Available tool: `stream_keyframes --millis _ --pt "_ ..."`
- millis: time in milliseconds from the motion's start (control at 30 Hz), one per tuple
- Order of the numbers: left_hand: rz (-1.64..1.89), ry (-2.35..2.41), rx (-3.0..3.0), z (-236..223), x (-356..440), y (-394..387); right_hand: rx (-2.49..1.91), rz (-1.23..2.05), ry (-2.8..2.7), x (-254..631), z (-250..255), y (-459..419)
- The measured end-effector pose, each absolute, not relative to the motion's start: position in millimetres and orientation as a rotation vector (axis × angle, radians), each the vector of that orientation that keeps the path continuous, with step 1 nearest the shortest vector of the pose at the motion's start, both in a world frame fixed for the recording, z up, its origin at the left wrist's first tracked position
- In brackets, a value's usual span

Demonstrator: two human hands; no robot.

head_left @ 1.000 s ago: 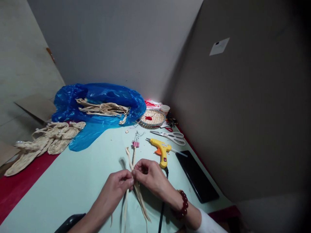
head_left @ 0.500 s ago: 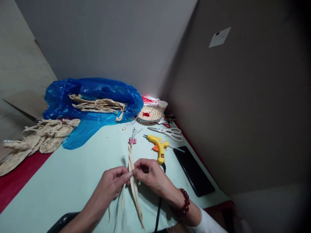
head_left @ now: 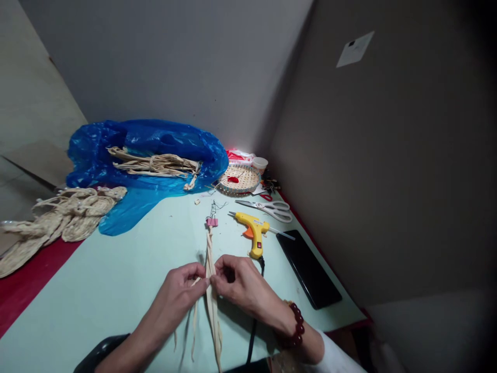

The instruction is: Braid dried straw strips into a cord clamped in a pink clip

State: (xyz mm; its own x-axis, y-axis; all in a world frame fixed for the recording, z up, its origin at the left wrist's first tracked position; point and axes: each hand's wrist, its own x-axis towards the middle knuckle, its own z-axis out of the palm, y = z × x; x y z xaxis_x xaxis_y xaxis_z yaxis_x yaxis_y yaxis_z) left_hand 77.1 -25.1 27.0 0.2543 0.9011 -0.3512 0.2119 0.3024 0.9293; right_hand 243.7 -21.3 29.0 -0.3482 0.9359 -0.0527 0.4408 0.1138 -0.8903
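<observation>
Strands [head_left: 213, 312] run down the desk [head_left: 128, 274] from a pink clip [head_left: 212, 222], which seemingly anchors their top; left hand [head_left: 180, 288] and right hand [head_left: 241, 284] have fingers pinched on them midway, likely to keep the twist from loosening.

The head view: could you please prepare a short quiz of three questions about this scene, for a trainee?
1. Multiple choice: The pale strands are pinched by the left hand and the right hand. What grips their far end?
a) white scissors
b) pink clip
c) blue bag
2. True or false: The yellow glue gun lies on the table, held by neither hand.
3. Fill in: The dark red beaded bracelet is on the person's ____ wrist.

Key: 1. b; 2. true; 3. right.
</observation>
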Motion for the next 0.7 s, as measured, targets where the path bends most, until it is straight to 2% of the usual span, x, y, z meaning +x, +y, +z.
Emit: stream_keyframes --millis 200,433,600,700 --pt "0.653 1.242 1.251 24 76 -25 -1.367 1.162 -1.844 242 24 -24" --pt "0.689 1.26 1.285 21 77 -23 -1.306 1.433 -1.71 238 27 -27" --pt "0.697 1.261 1.285 18 76 -22 -1.112 1.651 -1.52 249 52 -35" --pt "0.687 1.26 1.285 16 75 -23 -0.959 1.633 -1.451 271 81 -47"
